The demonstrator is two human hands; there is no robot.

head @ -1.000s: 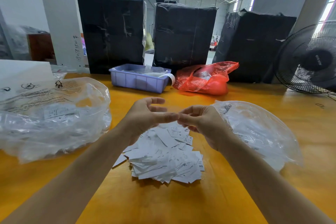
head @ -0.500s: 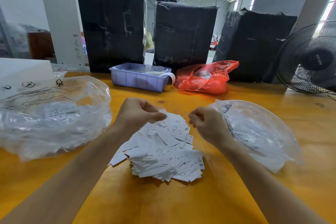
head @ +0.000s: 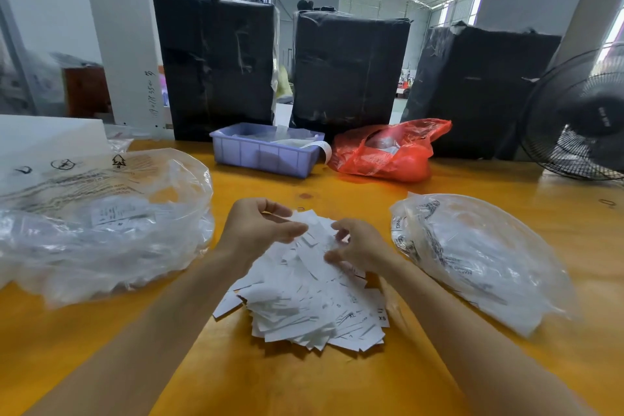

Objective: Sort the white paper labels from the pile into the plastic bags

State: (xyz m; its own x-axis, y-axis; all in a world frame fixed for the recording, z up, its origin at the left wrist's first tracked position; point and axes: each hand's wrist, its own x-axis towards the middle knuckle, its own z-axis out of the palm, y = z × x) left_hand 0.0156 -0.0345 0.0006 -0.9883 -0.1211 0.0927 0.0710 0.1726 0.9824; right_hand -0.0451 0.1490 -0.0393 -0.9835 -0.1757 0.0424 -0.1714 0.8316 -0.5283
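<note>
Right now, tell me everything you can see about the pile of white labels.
The pile of white labels is a loose, fanned heap of small paper slips on the yellow table, between two clear plastic bags. Some show printed sizes: S, XL, XS. The left hand and right hand reach into its far end.

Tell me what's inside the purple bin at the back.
The purple bin holds pale plastic or paper pieces, and a white strip hangs over its right rim. Its walls hide whatever lies deeper.
</note>
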